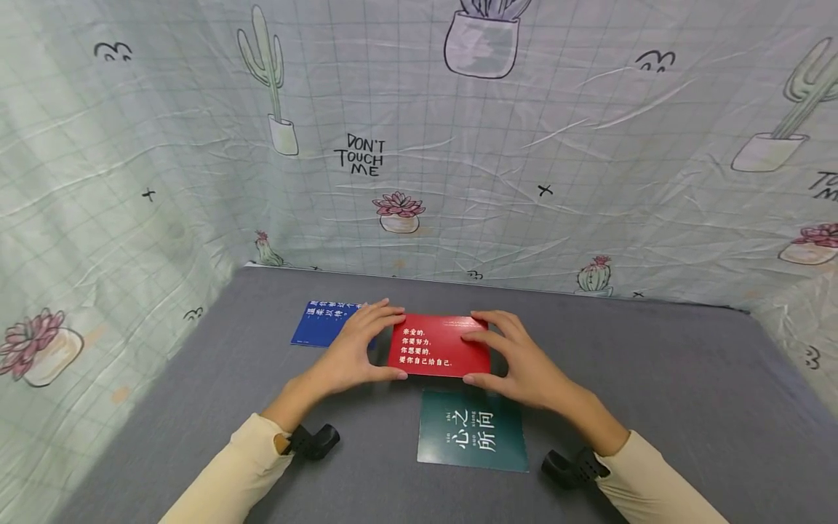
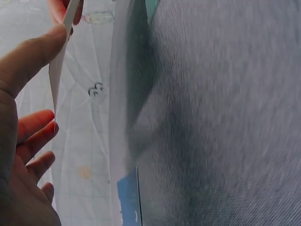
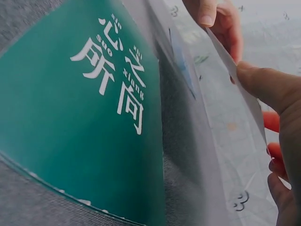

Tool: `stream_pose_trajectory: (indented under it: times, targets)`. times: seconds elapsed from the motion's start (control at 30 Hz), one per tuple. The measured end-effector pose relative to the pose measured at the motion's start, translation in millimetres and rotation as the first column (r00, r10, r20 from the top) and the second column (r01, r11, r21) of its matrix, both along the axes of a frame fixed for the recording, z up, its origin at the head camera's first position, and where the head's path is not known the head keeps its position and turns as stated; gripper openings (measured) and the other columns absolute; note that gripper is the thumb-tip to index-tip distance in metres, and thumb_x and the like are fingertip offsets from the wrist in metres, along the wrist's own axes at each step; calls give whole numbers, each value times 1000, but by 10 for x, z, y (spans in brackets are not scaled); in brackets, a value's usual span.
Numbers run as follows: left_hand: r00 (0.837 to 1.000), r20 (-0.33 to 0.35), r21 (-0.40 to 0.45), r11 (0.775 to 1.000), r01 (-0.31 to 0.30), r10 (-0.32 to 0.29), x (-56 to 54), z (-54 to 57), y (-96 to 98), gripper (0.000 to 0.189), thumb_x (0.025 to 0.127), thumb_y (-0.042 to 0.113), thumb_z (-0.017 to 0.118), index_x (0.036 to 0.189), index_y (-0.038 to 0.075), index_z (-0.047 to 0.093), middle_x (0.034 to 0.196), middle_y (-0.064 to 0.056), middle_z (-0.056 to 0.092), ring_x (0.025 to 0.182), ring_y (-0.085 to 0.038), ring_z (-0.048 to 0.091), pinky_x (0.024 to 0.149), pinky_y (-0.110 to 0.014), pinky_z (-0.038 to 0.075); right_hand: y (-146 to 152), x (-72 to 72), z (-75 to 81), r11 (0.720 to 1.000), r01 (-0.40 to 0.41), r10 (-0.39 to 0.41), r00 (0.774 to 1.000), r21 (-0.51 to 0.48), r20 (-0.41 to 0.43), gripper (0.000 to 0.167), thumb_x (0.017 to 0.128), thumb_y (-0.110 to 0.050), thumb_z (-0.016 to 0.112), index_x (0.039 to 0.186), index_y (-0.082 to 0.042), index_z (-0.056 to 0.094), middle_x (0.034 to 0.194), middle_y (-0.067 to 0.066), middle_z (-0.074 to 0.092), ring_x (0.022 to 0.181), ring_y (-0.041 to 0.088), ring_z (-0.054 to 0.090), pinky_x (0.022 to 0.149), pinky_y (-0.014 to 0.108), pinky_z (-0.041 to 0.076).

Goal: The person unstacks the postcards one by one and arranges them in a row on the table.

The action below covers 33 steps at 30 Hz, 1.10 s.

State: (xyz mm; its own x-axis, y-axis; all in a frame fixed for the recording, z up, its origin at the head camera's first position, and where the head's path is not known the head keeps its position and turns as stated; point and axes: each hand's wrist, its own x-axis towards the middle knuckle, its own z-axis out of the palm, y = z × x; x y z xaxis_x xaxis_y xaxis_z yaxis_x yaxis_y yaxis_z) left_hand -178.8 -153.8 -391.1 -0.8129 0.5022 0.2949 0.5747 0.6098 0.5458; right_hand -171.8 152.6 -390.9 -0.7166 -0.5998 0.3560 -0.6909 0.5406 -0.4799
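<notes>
A red card [image 1: 437,346] with white writing is held just above the grey table [image 1: 655,393] by both hands. My left hand [image 1: 356,349] pinches its left edge, thumb below and fingers on top. My right hand [image 1: 517,356] pinches its right edge the same way. In the left wrist view the card's white edge [image 2: 60,61] runs between my thumb [image 2: 28,56] and fingers. The right wrist view shows its pale underside [image 3: 235,70] above the green card [image 3: 70,122]. That green card [image 1: 473,429] lies flat in front of me. A blue card [image 1: 324,324] lies behind my left hand.
A cloth backdrop [image 1: 419,145] printed with cacti and "DON'T TOUCH ME" walls the table at the back and both sides. Black wrist mounts [image 1: 313,441] sit at both cuffs. Bare grey table spreads to the right.
</notes>
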Motion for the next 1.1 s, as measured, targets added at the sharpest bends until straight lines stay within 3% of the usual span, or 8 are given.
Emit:
stream_pose_trajectory:
  times: [0.2, 0.6, 0.8, 1.1]
  targets:
    - [1000, -10, -15, 1000, 6, -6, -123, -36, -48, 83, 68, 39, 84, 135, 5, 51, 141, -9, 48, 140, -31, 24, 113, -54, 13, -64, -133, -63, 1000, 16, -16, 999, 8, 50, 60, 76, -35, 80, 129, -15, 60, 144, 9, 38, 131, 26, 27, 90, 44, 50]
    - [998, 55, -105, 994, -28, 34, -360, -157, -157, 80, 69, 39, 83, 136, 6, 52, 142, -7, 47, 141, -29, 22, 115, -50, 9, -227, -385, -180, 997, 26, -32, 996, 78, 79, 58, 79, -40, 77, 128, -16, 61, 143, 9, 40, 131, 24, 28, 96, 47, 45]
    - [994, 89, -143, 989, -43, 56, -446, -222, -187, 82, 70, 40, 82, 138, 8, 51, 144, -6, 45, 142, -28, 20, 115, -49, 7, -281, -473, -253, 995, 24, -31, 997, 98, 74, 56, 80, -42, 75, 127, -14, 62, 142, 11, 41, 130, 26, 31, 97, 49, 44]
    - [985, 146, -198, 978, -60, 90, -547, -283, -197, 79, 72, 40, 80, 139, 10, 50, 146, -6, 42, 143, -28, 17, 115, -49, 5, -328, -567, -284, 990, 26, -44, 991, 140, 129, 56, 81, -39, 75, 128, -12, 61, 143, 12, 40, 130, 27, 31, 100, 49, 41]
